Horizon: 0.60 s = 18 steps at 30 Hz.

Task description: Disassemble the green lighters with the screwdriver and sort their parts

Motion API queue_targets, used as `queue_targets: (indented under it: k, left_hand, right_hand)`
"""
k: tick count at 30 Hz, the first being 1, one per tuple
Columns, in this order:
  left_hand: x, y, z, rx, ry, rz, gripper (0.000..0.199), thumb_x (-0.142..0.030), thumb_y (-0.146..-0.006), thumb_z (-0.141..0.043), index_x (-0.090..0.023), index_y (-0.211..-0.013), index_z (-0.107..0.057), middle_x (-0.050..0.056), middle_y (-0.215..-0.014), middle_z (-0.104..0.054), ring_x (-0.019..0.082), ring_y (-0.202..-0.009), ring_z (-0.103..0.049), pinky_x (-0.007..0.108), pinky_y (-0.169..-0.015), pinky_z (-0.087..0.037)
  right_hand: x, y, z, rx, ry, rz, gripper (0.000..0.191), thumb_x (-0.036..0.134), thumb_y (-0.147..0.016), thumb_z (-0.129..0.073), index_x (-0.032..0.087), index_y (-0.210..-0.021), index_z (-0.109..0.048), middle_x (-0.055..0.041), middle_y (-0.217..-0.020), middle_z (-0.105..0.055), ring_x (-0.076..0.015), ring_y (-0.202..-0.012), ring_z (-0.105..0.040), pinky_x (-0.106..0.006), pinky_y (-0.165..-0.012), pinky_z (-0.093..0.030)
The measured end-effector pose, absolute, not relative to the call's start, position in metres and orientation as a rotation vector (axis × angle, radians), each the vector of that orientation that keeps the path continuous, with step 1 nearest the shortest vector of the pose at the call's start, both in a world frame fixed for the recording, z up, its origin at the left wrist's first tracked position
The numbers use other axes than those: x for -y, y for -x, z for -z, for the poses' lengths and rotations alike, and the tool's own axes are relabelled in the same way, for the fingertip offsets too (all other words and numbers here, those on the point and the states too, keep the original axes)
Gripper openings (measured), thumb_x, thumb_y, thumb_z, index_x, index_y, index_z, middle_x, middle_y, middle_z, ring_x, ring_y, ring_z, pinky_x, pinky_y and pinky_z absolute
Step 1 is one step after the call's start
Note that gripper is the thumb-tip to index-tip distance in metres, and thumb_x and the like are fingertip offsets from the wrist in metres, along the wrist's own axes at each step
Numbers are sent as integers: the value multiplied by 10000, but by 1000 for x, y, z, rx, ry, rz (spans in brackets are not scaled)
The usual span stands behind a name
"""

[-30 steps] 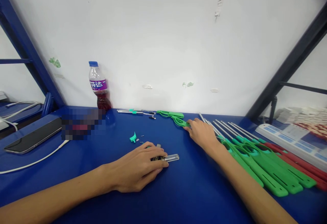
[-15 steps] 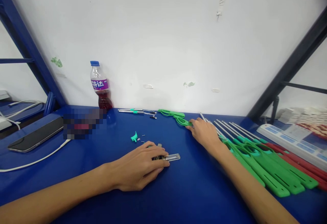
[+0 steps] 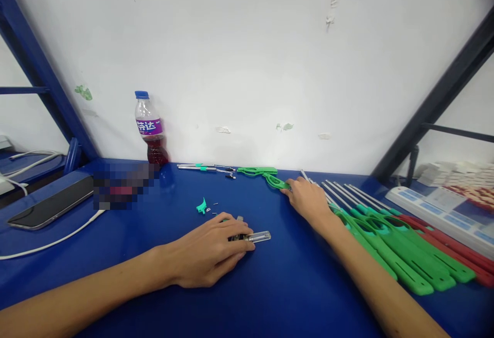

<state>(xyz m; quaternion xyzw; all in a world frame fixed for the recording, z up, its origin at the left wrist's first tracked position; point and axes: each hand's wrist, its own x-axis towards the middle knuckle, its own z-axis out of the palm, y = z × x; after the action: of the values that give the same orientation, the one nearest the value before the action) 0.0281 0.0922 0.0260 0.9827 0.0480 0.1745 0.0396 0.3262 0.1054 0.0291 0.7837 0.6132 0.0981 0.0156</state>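
My left hand (image 3: 218, 249) rests low over the table with its fingers curled round a small lighter part with a clear plastic tank (image 3: 259, 236); most of it is hidden under the fingers. My right hand (image 3: 307, 197) reaches to the back, its fingertips closed on the end of a green lighter casing half (image 3: 275, 181). Another green casing half (image 3: 255, 171) lies behind that one, near the wall. A teal trigger piece (image 3: 201, 206) and a few tiny metal bits (image 3: 209, 209) sit just beyond my left hand.
Several long lighters with green handles (image 3: 401, 245) and red handles (image 3: 443, 235) fan out at right, beside a white power strip (image 3: 432, 214). Metal lighter tubes (image 3: 196, 167) lie along the wall. A drink bottle (image 3: 150, 129), a phone (image 3: 52, 201) and a white cable (image 3: 57, 245) are at left.
Both hands keep almost the same places and grips. The whole view has shifted very slightly.
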Motion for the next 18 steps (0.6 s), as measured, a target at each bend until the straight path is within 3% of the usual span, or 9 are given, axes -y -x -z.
queue_targets:
  k: [18]
  left_hand:
    - [-93,-28,-24,-148,-3007,-540,286,-162,-1085,-461,-181,-1306,-643,132,-1317,-721,271,-1222,-673,442,-1082,-465]
  right_hand:
    - [-141,-334,-36,-2364,-2192,-208,393,410,-1024,-685,186,-1343,-639,-100,-1325,-675,-245,-1110,-700,-467,-936,-614]
